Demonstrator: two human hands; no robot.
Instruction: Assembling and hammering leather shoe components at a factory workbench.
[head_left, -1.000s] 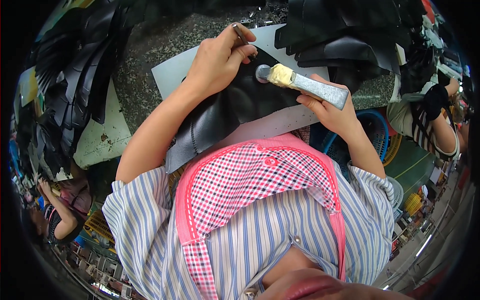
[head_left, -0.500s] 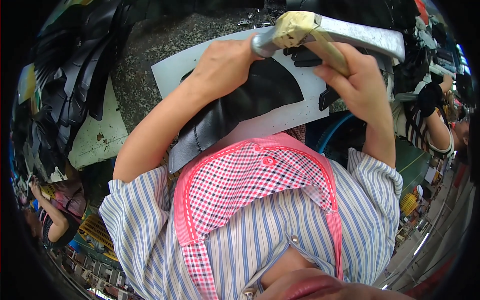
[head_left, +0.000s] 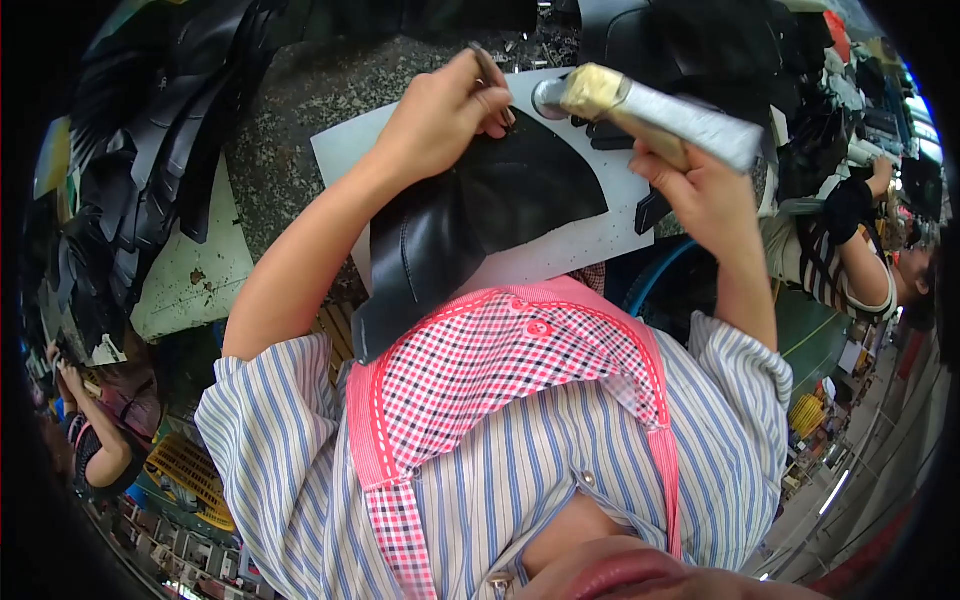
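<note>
My left hand [head_left: 448, 118] is closed around a slim dark metal punch [head_left: 487, 68], whose top sticks up past the fingers. Its lower end is at the upper edge of a black leather piece [head_left: 530, 190]. That leather lies on a white board [head_left: 345, 150], with a stitched flap hanging toward my apron. To the right, my right hand [head_left: 705, 195] grips a hammer [head_left: 690, 120] by its wooden handle. The hammer has a silver head with yellow tape wrapped round its middle, raised beside the left hand and apart from the punch.
Stacks of black leather pieces [head_left: 165, 130] cover the left side, and more black leather [head_left: 680, 40] lies at the far right. Small dark strips [head_left: 652, 208] rest on the board's right edge. Co-workers sit at either side, one with a striped sleeve [head_left: 870, 265]. Yellow crates [head_left: 190, 475] stand lower left.
The hammer has come down and right, away from over my left hand, uncovering the punch top. The leather's hanging flap has shifted slightly right and toward me.
</note>
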